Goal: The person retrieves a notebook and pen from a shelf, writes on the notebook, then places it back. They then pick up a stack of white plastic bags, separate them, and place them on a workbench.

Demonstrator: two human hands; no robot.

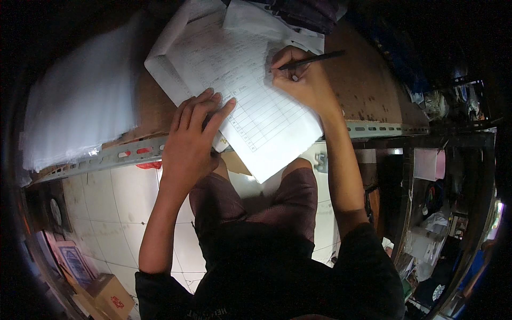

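Note:
My right hand (298, 77) is closed round a dark pen (312, 60), its tip end hidden by my fingers at the upper part of a white ruled sheet (266, 120). Rows and columns are printed on the sheet, and handwriting fills much of its far part. My left hand (198, 120) lies flat with its fingers spread on the sheet's left edge. The near corner of the paper hangs over the table's front edge. Beneath and beyond it lie more written papers (197, 50), some creased or folded.
The brown tabletop (368, 85) has a perforated metal strip (373, 129) along its front edge. A stack of clear plastic sheets (85, 101) lies at the left. Cluttered shelves (426, 240) stand at the right. A cardboard box (109, 298) sits on the tiled floor at lower left.

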